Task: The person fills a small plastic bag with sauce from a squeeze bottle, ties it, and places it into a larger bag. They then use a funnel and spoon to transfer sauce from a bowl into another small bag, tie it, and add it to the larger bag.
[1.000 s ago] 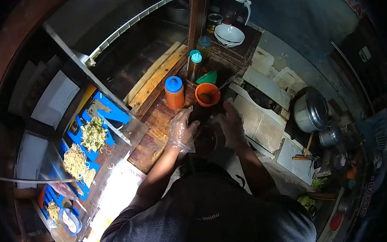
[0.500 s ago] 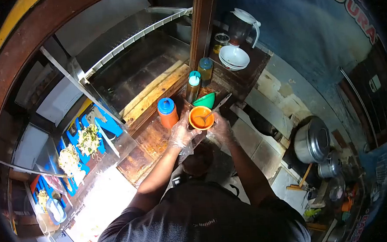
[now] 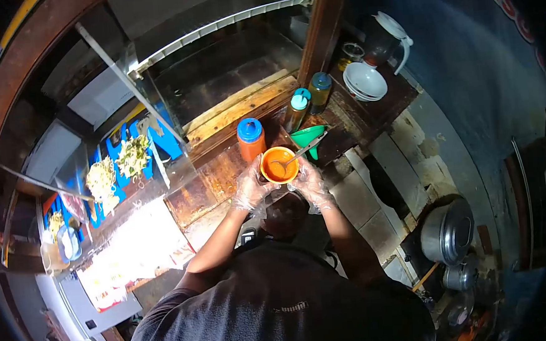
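Note:
An orange cup (image 3: 266, 174) with orange-red sauce (image 3: 279, 169) in it is between my two hands. My left hand (image 3: 251, 187), in a clear plastic glove, is closed around its left side. My right hand (image 3: 311, 187), gloved the same way, grips the right side. A metal spoon (image 3: 308, 147) leans in the sauce, its handle sticking out to the upper right. Just beyond the cup stand an orange squeeze bottle with a blue cap (image 3: 252, 140) and a green funnel (image 3: 306, 138) lying on its side.
Two more squeeze bottles (image 3: 297, 108) are behind the funnel. White bowls (image 3: 364, 80) and a pitcher (image 3: 387, 40) stand at the back right. Noodles and vegetables (image 3: 133, 155) lie on blue plastic at left. A large metal pot (image 3: 447, 232) sits low on the right.
The view has swung left, so the counter things appear further right. The cup stays in both hands, and the spoon handle still leans to the upper right.

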The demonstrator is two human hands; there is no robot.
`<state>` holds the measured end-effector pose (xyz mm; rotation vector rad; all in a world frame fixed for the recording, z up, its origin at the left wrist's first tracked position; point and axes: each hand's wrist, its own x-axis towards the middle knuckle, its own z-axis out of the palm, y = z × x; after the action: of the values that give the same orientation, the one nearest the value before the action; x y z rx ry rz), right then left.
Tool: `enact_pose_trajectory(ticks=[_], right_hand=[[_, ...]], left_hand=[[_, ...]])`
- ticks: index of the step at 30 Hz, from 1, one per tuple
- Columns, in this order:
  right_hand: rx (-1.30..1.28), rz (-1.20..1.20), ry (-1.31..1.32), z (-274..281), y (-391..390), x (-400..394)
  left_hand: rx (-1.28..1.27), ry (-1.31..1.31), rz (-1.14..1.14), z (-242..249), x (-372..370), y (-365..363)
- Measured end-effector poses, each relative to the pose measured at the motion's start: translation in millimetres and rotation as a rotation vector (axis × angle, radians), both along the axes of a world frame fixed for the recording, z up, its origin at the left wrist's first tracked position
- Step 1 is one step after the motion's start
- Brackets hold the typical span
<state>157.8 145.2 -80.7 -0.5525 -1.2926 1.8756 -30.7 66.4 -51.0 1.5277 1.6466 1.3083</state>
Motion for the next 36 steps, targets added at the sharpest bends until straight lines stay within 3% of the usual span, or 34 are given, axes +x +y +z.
enact_pose_trajectory(ticks=[2,10,13,15,16,18,20,21,24,26,28,29,30,34,36], right_hand=[[0.040,0.075,0.001,10.6,-4.5,-8.2],[0.071,0.123,-0.061,0.8,-9.6,-18.9],[0.108,0.129,-0.123,-4.5,-6.4,-17.9],[0.108,0.132,-0.122,-5.3,-5.3,-12.7],[0.148,0.069,-0.168,-3.9,-7.3,-8.9],[0.187,-0.005,-0.214,1.5,-6.4,-1.1],[0.313,-0.143,-0.360,6.8,-3.1,11.2],[0.138,-0.220,-0.190,6.2,-2.3,9.0],[0.145,-0.494,-0.250,17.4,9.6,25.2],[0.202,-0.624,-0.217,19.2,26.9,35.3],[0.200,-0.670,-0.212,18.0,48.8,44.7],[0.203,-0.681,-0.273,32.9,53.1,46.6],[0.153,-0.691,-0.303,34.0,62.2,47.0],[0.205,-0.724,-0.480,40.7,91.9,41.9],[0.283,-0.702,-0.601,32.3,109.1,41.3]], left_hand=[[-0.073,-0.106,-0.005,-10.2,-6.6,-7.8],[-0.142,-0.052,0.060,25.7,-13.5,-34.7],[-0.049,0.131,0.137,14.3,-13.7,-40.1],[-0.100,-0.140,0.124,6.7,-16.2,-46.7],[-0.100,-0.142,0.116,11.2,-16.5,-51.4],[-0.017,0.129,0.208,28.5,-15.8,-63.1],[0.023,0.121,0.274,59.1,-0.5,-67.7],[0.099,0.104,0.258,64.9,5.3,-68.8],[0.169,-0.147,0.033,67.3,28.9,-58.4],[-0.036,-0.327,-0.150,71.3,52.5,-43.2],[-0.044,-0.314,-0.153,45.7,75.0,-15.5],[-0.166,-0.381,-0.158,33.8,82.5,0.3],[-0.127,-0.558,-0.094,21.9,98.1,16.4],[0.167,-0.456,0.177,7.7,123.3,71.5],[0.058,-0.238,0.342,-7.5,122.4,86.9]])
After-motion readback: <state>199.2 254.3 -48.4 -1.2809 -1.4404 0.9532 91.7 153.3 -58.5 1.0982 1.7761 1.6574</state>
